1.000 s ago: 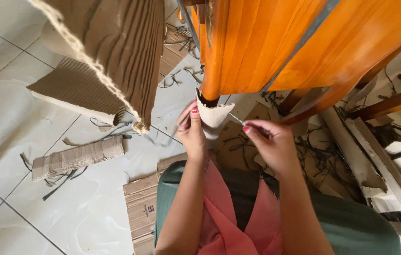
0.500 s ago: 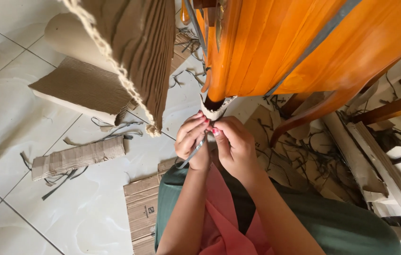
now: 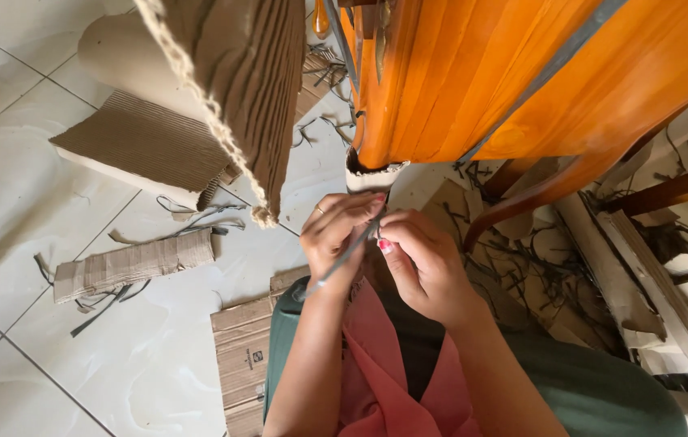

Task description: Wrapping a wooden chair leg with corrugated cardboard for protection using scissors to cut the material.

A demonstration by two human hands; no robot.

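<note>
- Head view: both hands had come together just under the foot of the orange wooden chair leg (image 3: 376, 121), where a second before the right one was held out to the side with the strap end.
- The left hand (image 3: 334, 235) had its fingers closed around a thin grey strap (image 3: 340, 260), which ran slanting down from the fingertips toward the wrist.
- The right hand (image 3: 425, 263) pinched the same strap at its upper end, fingers pressed together, touching the left hand's fingertips.
- The cardboard sleeve (image 3: 372, 174) sat wrapped around the bottom of the leg, right above the hands; half a second before, the hands were touching it, and now they were slightly lower.
- A corrugated cardboard sheet (image 3: 239, 89) with a rope edge hung to the left, and cardboard scraps (image 3: 129, 271) lay on the tiled floor (image 3: 36, 186).
- Hard to make out: where the strap went past the fingertips, and whether it looped the sleeve. The chair's upper part was cut off.
</note>
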